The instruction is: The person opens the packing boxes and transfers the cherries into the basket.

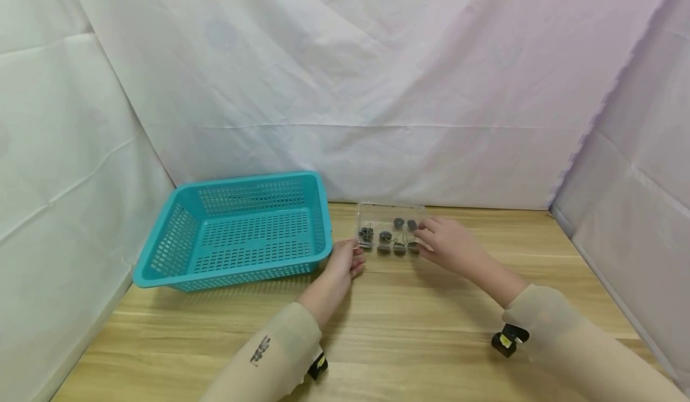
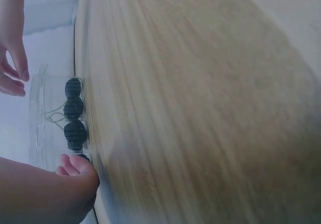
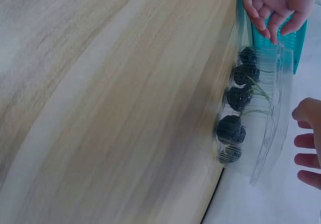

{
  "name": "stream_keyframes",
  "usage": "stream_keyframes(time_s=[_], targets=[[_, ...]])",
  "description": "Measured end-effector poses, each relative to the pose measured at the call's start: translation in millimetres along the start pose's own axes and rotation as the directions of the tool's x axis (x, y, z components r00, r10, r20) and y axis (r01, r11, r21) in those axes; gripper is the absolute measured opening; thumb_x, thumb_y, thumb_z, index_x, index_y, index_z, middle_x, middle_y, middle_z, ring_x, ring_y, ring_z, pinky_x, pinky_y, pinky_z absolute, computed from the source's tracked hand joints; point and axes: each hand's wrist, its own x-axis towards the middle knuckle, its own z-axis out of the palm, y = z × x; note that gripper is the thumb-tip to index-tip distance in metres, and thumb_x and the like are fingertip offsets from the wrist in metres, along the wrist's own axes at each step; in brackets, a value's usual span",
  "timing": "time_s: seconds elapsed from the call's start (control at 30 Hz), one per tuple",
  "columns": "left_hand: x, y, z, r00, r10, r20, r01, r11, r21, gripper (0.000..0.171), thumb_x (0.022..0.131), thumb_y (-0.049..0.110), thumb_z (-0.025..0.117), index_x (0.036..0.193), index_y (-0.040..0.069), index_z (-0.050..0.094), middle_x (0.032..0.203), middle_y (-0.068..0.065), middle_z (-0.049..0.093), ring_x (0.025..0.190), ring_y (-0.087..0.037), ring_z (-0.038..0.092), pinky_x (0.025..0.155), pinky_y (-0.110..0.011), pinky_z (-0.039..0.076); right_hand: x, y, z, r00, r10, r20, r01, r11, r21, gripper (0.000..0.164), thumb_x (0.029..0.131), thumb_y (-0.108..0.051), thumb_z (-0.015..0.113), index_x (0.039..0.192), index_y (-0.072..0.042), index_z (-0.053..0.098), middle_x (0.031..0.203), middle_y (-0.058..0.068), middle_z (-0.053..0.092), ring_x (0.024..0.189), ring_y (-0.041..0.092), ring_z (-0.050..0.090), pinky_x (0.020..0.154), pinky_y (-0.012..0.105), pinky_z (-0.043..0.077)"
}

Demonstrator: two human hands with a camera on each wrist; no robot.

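A clear plastic box (image 1: 377, 213) stands near the back of the table, holding several dark, bumpy berries (image 3: 229, 128) with thin green stems. At the box's front left corner is my left hand (image 1: 344, 258), its fingers loosely bent; whether they touch the plastic I cannot tell. My right hand (image 1: 444, 240) is at the box's right side, fingers apart and slightly bent. The right wrist view shows a gap between this hand (image 3: 313, 128) and the box, with nothing held. In the left wrist view, the left hand (image 2: 60, 189) partly hides the nearest berries.
To the left of the box sits a turquoise plastic basket (image 1: 230, 279) with slotted walls, close to my left hand. The wooden table (image 1: 399, 330) runs back to a white cloth (image 1: 366, 90). Further cloth hangs at both sides.
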Motion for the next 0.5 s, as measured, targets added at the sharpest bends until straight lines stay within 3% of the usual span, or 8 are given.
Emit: stream_keyframes(time_s=[0.17, 0.33, 0.5], targets=[[-5.3, -0.8, -0.4, 1.0, -0.011, 0.0, 0.011, 1.0, -0.007, 0.035, 0.098, 0.013, 0.049, 0.13, -0.003, 0.051, 0.116, -0.021, 0.062, 0.079, -0.019, 0.063, 0.081, -0.035, 0.052, -4, 3, -5, 0.999, -0.015, 0.032, 0.015, 1.0, 0.006, 0.032, 0.072, -0.013, 0.086, 0.099, -0.003, 0.071, 0.094, 0.01, 0.064, 0.085, 0.027, 0.062, 0.072, 0.042, 0.054], [-9.3, -3.8, 0.8, 0.999, -0.029, 0.039, 0.029, 0.999, 0.013, 0.038, 0.1, 0.014, 0.045, 0.134, -0.003, 0.05, 0.119, -0.023, 0.063, 0.097, -0.032, 0.066, 0.085, -0.038, 0.052, -12, 8, -7, 0.997, -0.004, 0.081, 0.003, 1.0, 0.004, 0.038, 0.074, -0.018, 0.084, 0.106, -0.003, 0.07, 0.11, 0.017, 0.066, 0.099, 0.034, 0.063, 0.081, 0.048, 0.052], [-10.2, -7.0, 3.3, 0.996, -0.033, 0.083, 0.031, 0.999, 0.019, 0.039, 0.101, 0.016, 0.041, 0.134, -0.003, 0.05, 0.122, -0.023, 0.062, 0.108, -0.036, 0.062, 0.086, -0.04, 0.051, -17, 11, -9, 0.985, 0.023, 0.173, -0.024, 1.0, 0.004, 0.044, 0.079, -0.024, 0.081, 0.115, -0.002, 0.067, 0.123, 0.021, 0.062, 0.112, 0.039, 0.058, 0.091, 0.053, 0.047]])
